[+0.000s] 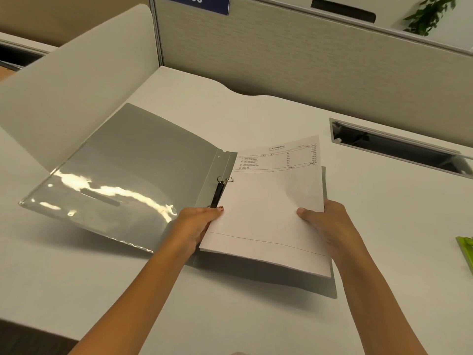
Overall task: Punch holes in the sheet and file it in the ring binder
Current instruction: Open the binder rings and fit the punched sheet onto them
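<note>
Firmly held at both side edges, the printed sheet (271,201) tops a stack of paper on the right half of an open grey ring binder (128,175), near the middle of the white tabletop (256,316). The left hand (197,224) pinches the sheet's left edge just below the black ring bar and its metal rings (225,180), thumb on top and fingers under the paper. The right hand (325,221) pinches the right edge the same way, thumb pressed flat on the page. A short table of figures ending in a total runs across the far end of the sheet; a thin line crosses it near the bottom.

The binder's left cover, with a glossy clear pocket on its inner face, tilts up off the tabletop toward the left edge, beside a curved pale divider (76,73). A recessed cable slot (396,149) lies toward the far right corner, and a green object (467,247) pokes in at the right edge. A fabric partition (281,55) bearing a blue sign (194,3) lines the far edge, with a leafy plant (430,14) behind it.
</note>
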A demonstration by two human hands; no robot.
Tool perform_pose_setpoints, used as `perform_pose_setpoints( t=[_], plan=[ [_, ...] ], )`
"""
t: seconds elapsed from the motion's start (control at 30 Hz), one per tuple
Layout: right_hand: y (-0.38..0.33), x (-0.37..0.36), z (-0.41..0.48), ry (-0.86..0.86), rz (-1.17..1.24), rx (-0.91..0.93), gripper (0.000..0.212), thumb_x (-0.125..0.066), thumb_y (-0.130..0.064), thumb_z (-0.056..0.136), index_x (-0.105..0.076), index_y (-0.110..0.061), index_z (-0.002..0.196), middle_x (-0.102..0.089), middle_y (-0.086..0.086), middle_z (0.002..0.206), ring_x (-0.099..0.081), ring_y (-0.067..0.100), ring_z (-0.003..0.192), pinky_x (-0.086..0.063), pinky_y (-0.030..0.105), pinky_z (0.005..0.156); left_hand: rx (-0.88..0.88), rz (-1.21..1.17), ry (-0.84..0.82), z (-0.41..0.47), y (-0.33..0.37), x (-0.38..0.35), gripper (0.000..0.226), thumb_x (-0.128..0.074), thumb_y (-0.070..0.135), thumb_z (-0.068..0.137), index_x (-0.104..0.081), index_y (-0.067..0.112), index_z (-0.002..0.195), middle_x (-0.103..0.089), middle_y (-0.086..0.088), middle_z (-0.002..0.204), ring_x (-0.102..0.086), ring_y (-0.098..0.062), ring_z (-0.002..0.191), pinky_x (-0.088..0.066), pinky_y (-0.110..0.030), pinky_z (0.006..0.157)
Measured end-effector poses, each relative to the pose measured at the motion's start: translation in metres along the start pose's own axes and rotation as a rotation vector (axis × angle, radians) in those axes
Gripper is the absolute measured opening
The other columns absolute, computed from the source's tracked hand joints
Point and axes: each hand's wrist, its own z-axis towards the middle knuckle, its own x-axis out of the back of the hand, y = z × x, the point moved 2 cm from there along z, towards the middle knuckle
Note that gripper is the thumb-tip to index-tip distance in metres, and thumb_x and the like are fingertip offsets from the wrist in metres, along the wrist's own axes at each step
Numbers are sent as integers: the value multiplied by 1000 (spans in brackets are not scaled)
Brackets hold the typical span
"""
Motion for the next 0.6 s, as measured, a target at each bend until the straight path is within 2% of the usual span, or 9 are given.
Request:
perform_pose_setpoints(
  t=[0.13, 0.3, 0.6],
  plan=[
    [-1, 0, 1, 1, 4, -2, 35, -69, -13, 86, -62, -8, 120, -68, 10, 112, -66, 32, 94, -52, 37, 83, -21, 6, 12, 1, -2, 1, 8, -70, 16, 84, -65, 10, 82, -70, -7, 78, -66, -17, 65, -51, -19, 42],
    [-2, 1, -1, 0, 18, -5, 38, -70, -15, 86, -60, -8, 122, -68, 10, 115, -66, 33, 98, -53, 43, 90, -16, -12, -16, 4, -5, 3, 11, -71, 16, 83, -67, 9, 90, -72, -8, 84, -69, -19, 70, -55, -25, 50],
    [-5, 1, -4, -10, 38, 2, 39, -71, -17, 85, -60, -10, 121, -68, 9, 115, -66, 33, 98, -52, 50, 93, 8, -41, -63, 6, -7, 3, 6, -68, 12, 86, -66, 9, 90, -72, -8, 83, -68, -18, 69, -56, -25, 51]
  ],
)
